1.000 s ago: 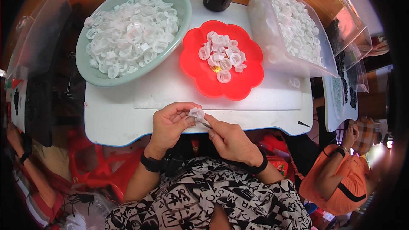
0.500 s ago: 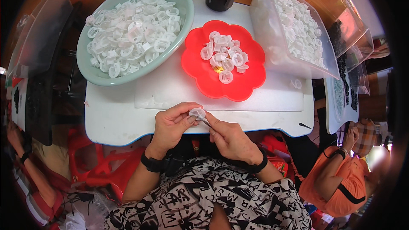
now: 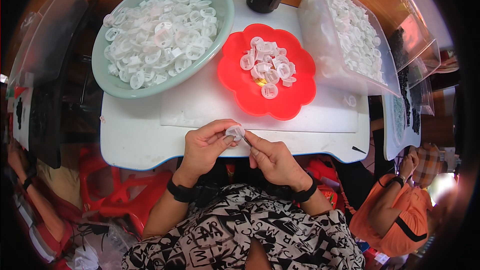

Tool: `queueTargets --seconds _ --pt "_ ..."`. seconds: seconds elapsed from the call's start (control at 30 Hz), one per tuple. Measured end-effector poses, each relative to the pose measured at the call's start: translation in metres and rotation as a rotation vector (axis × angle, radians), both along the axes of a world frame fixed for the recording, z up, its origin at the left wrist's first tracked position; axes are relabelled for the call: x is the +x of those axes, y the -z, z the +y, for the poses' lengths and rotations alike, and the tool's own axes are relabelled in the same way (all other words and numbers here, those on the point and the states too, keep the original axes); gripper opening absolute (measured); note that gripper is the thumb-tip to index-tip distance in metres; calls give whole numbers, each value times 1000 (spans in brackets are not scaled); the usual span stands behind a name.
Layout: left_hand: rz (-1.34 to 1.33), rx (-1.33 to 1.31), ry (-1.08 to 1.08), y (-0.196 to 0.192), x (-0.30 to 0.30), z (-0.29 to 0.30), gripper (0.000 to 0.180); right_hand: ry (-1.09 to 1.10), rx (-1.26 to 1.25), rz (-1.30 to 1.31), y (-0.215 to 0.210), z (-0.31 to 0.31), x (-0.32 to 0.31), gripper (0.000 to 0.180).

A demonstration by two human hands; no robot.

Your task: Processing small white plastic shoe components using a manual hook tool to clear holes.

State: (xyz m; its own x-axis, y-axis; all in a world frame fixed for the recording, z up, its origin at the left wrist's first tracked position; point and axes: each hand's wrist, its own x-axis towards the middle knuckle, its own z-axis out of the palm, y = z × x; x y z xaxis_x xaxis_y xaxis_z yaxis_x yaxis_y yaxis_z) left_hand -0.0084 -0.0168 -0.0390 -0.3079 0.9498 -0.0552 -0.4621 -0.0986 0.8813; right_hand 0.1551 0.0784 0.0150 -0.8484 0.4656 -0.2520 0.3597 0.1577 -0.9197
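White plastic part (image 3: 235,132) at the desk's (image 3: 137,145) near edge
Left hand (image 3: 204,147) pinches it; right hand (image 3: 274,160) grips a slim tool (image 3: 247,141) (tip by the part), the red dish (image 3: 296,92) beyond.

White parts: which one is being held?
The white part pinched by the left hand; most others lie heaped in the red dish, green bowl and clear bin, none held.

White piece (image 3: 234,132) — turned, thin tool (image 3: 247,142) — angled steeper
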Motion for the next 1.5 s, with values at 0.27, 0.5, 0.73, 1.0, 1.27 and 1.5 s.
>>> queueTargets --seconds 0.27,0.5,0.73,1.0,1.27,1.5 --pt "0 3 -31 3 2 0 28 -4 95 -93 -16 0 0 46" --pt "53 56 -42 3 5 1 28 14 186 -59 -15 -3 -1 39" --pt "145 60 -37 3 6 1 26 -3 232 -72 -15 -3 -2 35" --pt "252 104 -49 9 9 0 25 -137 348 -190 -8 3 -5 45" --pt "297 83 -111 9 13 0 28 -266 625 -399 -25 -7 -17 47" --pt "146 -40 -131 0 16 1 28 -9 307 -67 -3 -8 -2 34"
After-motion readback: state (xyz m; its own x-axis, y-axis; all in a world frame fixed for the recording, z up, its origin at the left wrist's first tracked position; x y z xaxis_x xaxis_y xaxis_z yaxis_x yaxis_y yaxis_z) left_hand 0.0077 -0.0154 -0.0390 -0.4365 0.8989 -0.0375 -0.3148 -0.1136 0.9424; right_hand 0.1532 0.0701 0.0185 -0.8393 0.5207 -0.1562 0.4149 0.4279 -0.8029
